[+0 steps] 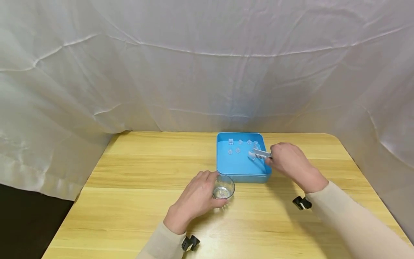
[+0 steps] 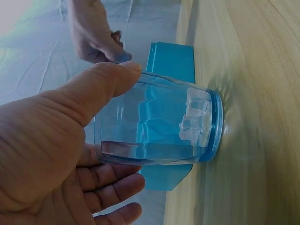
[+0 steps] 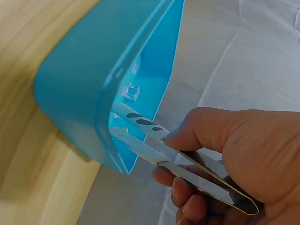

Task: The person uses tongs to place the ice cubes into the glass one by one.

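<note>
My left hand (image 1: 202, 192) grips a clear drinking glass (image 1: 228, 187) that stands upright on the table, thumb on the near side and fingers around the far side. A few clear ice-like cubes (image 2: 196, 117) lie at the bottom of the glass in the left wrist view. With my right hand (image 1: 289, 162) I hold metal tongs (image 3: 187, 176) between thumb and fingers. Their arms are spread and their tips reach over the wall into a blue box (image 1: 236, 165). Several clear cubes (image 1: 237, 149) are scattered on the box floor, some close to the tong tips.
The box stands just beyond the glass on a light wooden table (image 1: 129, 208). A pale curtain (image 1: 200, 79) hangs behind the table and along both sides. Dark floor (image 1: 29, 219) shows past the left table edge.
</note>
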A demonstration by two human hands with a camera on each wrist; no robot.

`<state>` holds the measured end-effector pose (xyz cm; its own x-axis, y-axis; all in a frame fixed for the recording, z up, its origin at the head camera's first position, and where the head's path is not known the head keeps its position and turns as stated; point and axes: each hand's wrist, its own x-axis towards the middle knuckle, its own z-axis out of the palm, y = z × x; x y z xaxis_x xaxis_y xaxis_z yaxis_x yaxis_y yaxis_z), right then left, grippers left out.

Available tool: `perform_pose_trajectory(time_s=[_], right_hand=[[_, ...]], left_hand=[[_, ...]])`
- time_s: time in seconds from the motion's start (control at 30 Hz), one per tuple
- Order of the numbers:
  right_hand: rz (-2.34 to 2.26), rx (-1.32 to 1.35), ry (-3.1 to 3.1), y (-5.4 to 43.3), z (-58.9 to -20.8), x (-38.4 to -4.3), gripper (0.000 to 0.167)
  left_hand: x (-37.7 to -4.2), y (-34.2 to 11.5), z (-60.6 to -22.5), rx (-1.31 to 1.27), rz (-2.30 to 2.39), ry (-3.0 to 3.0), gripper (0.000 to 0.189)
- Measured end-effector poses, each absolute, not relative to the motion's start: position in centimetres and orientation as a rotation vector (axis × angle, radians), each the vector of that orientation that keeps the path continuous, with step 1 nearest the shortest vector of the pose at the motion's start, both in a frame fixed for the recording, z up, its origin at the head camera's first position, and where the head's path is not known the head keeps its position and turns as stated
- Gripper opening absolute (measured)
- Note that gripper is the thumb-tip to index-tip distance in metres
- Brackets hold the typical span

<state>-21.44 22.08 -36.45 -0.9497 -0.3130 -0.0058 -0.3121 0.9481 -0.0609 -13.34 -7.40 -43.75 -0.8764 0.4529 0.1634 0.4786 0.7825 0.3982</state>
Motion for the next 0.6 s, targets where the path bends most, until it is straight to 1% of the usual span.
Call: perform_pose_trajectory(time_s=[0.13,0.4,0.6], right_hand=[[-0.087,-0.485,3.099,22.5,-37.0,-21.0,0.028],[-0.103,-0.512,3.121,22.6,-38.1,-20.5,0.033],[-0.208,-0.521,3.16,22.9,-38.9,-19.9,0.03]], left_hand=[[-13.3,-7.2,-43.9,-0.758,-0.677,-2.902,0.081],[-13.3,-7.3,-44.0,-0.757,-0.69,-2.896,0.08],[-13.3,-7.4,-43.9,-0.748,-0.739,-2.917,0.083]])
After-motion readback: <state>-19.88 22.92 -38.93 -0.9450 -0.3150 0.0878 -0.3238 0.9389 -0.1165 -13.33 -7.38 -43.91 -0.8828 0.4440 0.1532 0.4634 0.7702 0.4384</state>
